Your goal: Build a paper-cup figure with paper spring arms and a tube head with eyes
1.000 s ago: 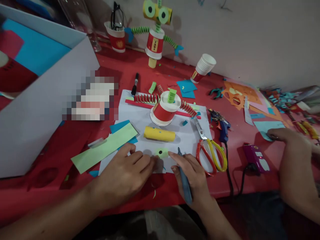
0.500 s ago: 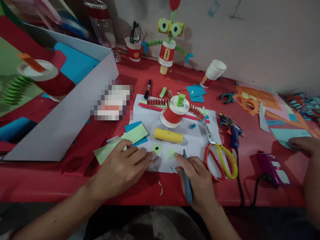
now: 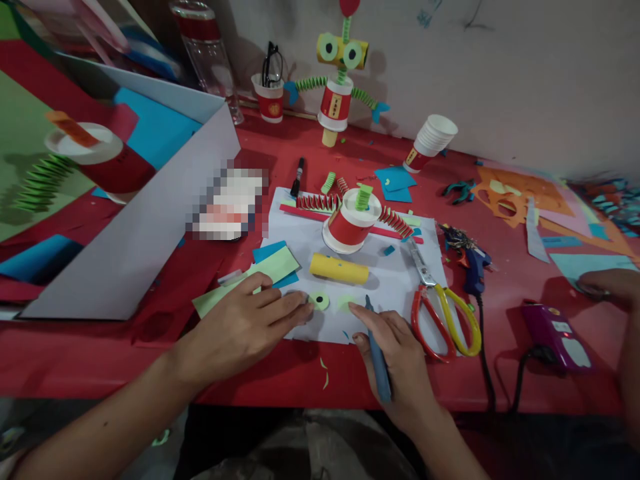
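My left hand (image 3: 245, 327) rests over the white paper with loosely bent fingers, their tips at the left edge of a pale green paper circle (image 3: 319, 301) with a black dot. A blue-grey pen (image 3: 379, 363) is held in my right hand (image 3: 395, 353), its tip end pointing away from me. The index fingertip of that hand touches a plain pale green paper piece (image 3: 345, 304). Just beyond lies a yellow paper tube (image 3: 339, 269). Behind it stands an upturned red-and-white paper cup (image 3: 350, 223) with folded paper arms and a green folded strip on top.
Scissors (image 3: 445, 320) lie right of my right hand, with a glue gun (image 3: 473, 263) and purple device (image 3: 555, 337) beyond. Another person's hand (image 3: 607, 283) is at the right edge. A white box (image 3: 145, 227) stands left; a finished cup figure (image 3: 336, 107) stands at the back.
The whole view has shifted slightly, with things appearing a little further right. Both hands keep nearly the same places beside the green paper pieces; the pen stays in my right hand.
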A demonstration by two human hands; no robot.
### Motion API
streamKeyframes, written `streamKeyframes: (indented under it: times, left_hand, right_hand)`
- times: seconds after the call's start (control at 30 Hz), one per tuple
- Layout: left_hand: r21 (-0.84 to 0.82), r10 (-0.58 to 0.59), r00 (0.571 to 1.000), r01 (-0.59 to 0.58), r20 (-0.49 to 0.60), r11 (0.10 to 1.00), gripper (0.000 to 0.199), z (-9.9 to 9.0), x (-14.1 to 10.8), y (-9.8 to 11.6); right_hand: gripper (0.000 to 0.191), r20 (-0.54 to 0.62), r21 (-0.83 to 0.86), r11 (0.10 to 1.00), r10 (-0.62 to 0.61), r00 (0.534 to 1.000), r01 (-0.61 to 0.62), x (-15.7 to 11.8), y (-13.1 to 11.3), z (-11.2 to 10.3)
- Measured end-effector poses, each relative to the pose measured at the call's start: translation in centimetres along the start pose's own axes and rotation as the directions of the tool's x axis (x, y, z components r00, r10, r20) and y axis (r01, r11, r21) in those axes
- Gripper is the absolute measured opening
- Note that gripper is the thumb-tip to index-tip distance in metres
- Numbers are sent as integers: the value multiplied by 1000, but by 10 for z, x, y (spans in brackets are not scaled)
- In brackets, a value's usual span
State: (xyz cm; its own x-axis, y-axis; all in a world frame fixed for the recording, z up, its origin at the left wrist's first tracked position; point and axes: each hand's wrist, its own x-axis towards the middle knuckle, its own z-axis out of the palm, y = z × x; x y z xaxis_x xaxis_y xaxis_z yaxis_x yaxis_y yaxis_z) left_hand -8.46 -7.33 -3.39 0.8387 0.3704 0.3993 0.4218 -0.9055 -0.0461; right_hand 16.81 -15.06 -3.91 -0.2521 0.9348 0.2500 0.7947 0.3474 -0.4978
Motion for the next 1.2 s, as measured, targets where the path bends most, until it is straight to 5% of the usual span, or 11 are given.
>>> streamKeyframes:
  times: [0.47,0.6,0.77,1.0,1.2]
  left_hand:
    - [-12,13,997,-14,-71,1000,26,-4,1,5]
    - [-17,75,990,-78,-121,997,21,-4,7,22]
    - [-5,93,996,-93,-10,996,24,9,26,54]
    - [124,20,1000,-20,-4,992,30,17,32,66]
    - [89,-10,1000,8,18,996,33,15,34,65]
  right_hand:
    - [30,-55,121,986,119,991,-112,-1,2,0]
    - [32,-97,265,952,182,979,-150,-3,3,-2]
    - [25,-207,429,896,219,954,-113,1,4,-9]
    - [8,-110,604,709,526,843,-364,19,2,-7]
    - [4,-103,625,713,479,872,-318,22,-3,0]
